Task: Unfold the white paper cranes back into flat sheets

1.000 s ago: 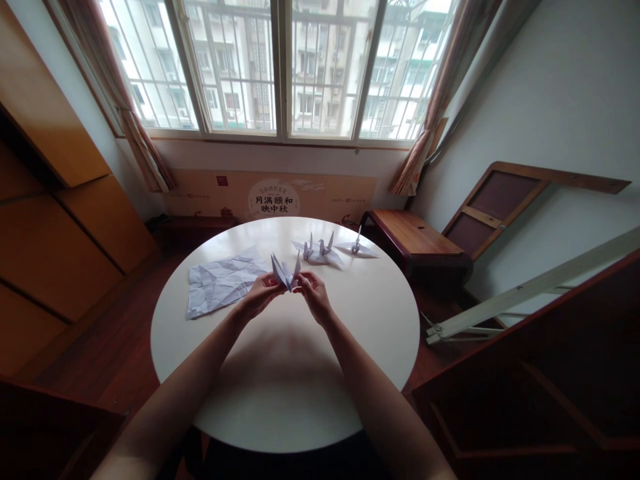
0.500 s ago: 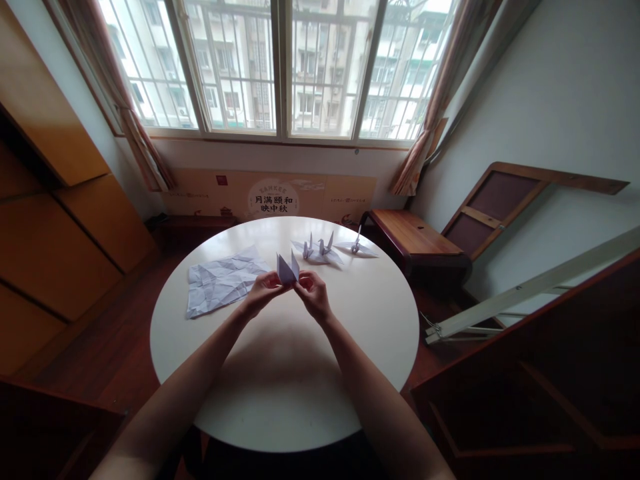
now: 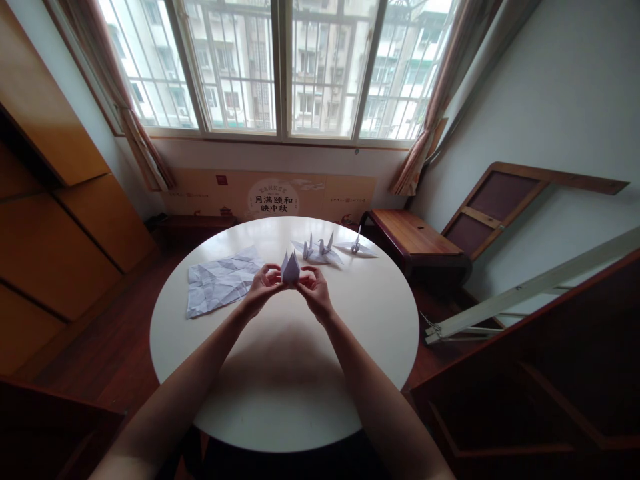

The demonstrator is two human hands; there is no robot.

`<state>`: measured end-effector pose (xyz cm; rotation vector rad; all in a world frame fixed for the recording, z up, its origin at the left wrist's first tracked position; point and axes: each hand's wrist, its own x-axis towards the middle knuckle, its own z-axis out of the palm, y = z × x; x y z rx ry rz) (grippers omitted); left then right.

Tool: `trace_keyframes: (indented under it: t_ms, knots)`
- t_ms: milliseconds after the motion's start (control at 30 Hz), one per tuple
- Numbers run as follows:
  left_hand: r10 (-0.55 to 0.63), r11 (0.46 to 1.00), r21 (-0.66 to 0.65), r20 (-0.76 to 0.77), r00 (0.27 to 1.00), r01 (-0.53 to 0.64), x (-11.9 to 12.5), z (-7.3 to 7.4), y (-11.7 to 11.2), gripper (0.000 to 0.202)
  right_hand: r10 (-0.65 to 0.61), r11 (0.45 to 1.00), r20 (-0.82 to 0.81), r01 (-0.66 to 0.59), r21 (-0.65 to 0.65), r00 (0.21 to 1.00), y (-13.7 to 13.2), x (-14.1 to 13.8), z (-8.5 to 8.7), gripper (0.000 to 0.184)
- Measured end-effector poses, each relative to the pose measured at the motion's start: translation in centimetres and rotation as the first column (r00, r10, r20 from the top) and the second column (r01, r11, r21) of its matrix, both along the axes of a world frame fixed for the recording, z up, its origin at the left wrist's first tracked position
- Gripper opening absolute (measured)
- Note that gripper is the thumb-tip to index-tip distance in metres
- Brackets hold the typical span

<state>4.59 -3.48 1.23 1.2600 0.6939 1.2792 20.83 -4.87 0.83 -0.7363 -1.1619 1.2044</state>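
Observation:
Over the middle of a round white table point(image 3: 280, 387) I hold a small folded piece of pale lilac paper point(image 3: 290, 268) with its points upward. My left hand point(image 3: 263, 291) pinches its left side and my right hand point(image 3: 315, 290) pinches its right side, fingers closed on the folds. A creased, unfolded sheet of the same paper point(image 3: 220, 280) lies flat to the left of my hands. Behind them stand two finished paper cranes point(image 3: 317, 250) close together and a third crane point(image 3: 357, 247) further right.
A low wooden bench point(image 3: 410, 237) stands right of the table, with a framed board point(image 3: 500, 200) and a long pale slat point(image 3: 530, 287) leaning by the wall. Wooden cabinets point(image 3: 60, 220) fill the left side. A barred window point(image 3: 285, 67) is behind.
The folded paper has turned in my fingers: its two spread points have come together into a narrower upright shape. My hands have closed in slightly and risen a little.

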Motion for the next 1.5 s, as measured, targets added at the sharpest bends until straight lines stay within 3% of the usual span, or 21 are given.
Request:
trace_keyframes:
  t_ms: [200, 333, 533, 700, 867, 1067, 1267, 1433, 1500]
  knots:
    - [0.001, 1.000, -0.015, 0.089, 0.996, 0.000, 0.2, 0.8, -0.4, 0.059, 0.108, 0.994, 0.075, -0.109, 0.016, 0.991, -0.3, -0.1, -0.1, 0.064]
    - [0.029, 0.999, 0.017, 0.033, 0.999, -0.030, 0.1, 0.7, -0.4, 0.059, 0.134, 0.987, 0.160, -0.145, 0.064, 0.978, -0.5, -0.2, -0.1, 0.056]
    - [0.126, 0.992, 0.003, -0.039, 0.991, -0.126, -0.1, 0.0, 0.2, 0.052, 0.105, 0.987, 0.191, -0.126, 0.100, 0.976, -0.4, -0.3, -0.4, 0.045]
    - [0.090, 0.995, -0.034, -0.031, 0.995, -0.091, -0.2, -0.1, 0.3, 0.046, 0.065, 0.988, 0.177, -0.088, 0.123, 0.982, -0.1, -0.4, -1.0, 0.047]
    - [0.145, 0.990, 0.012, -0.102, 0.984, -0.144, -0.2, 0.2, 0.2, 0.045, 0.000, 0.987, 0.308, -0.049, 0.153, 0.951, -0.1, -0.1, -1.0, 0.029]
    - [0.309, 0.950, -0.003, -0.143, 0.940, -0.312, 0.0, 0.0, 0.4, 0.032, -0.227, 0.929, 0.439, 0.058, 0.366, 0.869, -0.5, 0.2, -0.7, 0.015]
    - [0.497, 0.868, 0.095, -0.170, 0.851, -0.488, -0.5, -0.2, 0.9, 0.031, -0.179, 0.898, 0.542, -0.089, 0.431, 0.821, -0.8, 0.0, -0.8, 0.004]
    - [0.346, 0.938, 0.058, -0.076, 0.935, -0.342, -0.3, 0.0, 0.6, 0.040, -0.186, 0.886, 0.501, -0.077, 0.458, 0.846, -0.9, 0.0, -0.6, 0.004]
    - [0.292, 0.956, 0.042, -0.048, 0.955, -0.291, -0.2, 0.1, 0.6, 0.043, -0.201, 0.890, 0.457, -0.033, 0.454, 0.866, -0.9, 0.0, -0.4, 0.017]
